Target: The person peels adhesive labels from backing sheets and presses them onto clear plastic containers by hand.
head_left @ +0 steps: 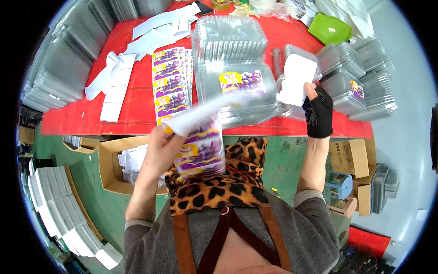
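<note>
My left hand (162,148), bare, is closed on a strip of purple-and-yellow grape labels (203,157). Its upper part curls over, showing a blurred white back. My right hand (318,114) wears a black fingerless glove and pinches a single label (299,77), white back toward me. That label is in front of a stack of clear plastic containers (285,57); whether it touches them I cannot tell. Between my hands lies a clear container lid (210,82) bearing a grape label (242,82). Behind it rises a taller stack of clear containers (230,39).
More label sheets (169,86) and white backing strips (117,86) lie on the red table (141,98). Container stacks line the left (59,68) and right (383,91) edges. A green bag (329,28) sits at the back right. Below is an open cardboard box (112,171).
</note>
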`<state>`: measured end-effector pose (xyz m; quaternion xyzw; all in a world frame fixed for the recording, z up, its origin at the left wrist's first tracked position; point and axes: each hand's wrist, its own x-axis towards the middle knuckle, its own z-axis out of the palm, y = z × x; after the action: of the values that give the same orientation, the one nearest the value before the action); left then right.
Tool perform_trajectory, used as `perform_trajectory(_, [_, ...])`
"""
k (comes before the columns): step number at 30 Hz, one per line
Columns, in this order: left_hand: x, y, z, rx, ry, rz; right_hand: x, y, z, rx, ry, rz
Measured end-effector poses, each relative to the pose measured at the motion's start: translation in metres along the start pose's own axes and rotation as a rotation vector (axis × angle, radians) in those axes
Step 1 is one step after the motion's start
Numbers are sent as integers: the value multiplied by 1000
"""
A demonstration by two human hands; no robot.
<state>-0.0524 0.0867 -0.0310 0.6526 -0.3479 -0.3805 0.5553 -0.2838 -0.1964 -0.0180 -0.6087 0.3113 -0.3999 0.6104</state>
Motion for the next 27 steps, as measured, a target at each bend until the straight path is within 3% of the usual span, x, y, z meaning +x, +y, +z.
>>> perform_trajectory(1, [6, -7, -3, -165, 45, -91, 7, 11, -7, -4, 39, 63])
perform_trajectory(6, [19, -13, 6, -286, 140, -132, 2, 31, -18, -99, -202, 164])
perform_trajectory(12, [10, 0, 14, -211, 169, -137, -5, 15, -13, -254, -243, 136])
perform_trajectory(23, [5, 15, 15, -73, -13, -8, -4, 20, -16, -463, -300, -6])
perform_trajectory(27, [2, 24, 18, -56, 8, -13, 1, 1, -16, -293, -340, 143])
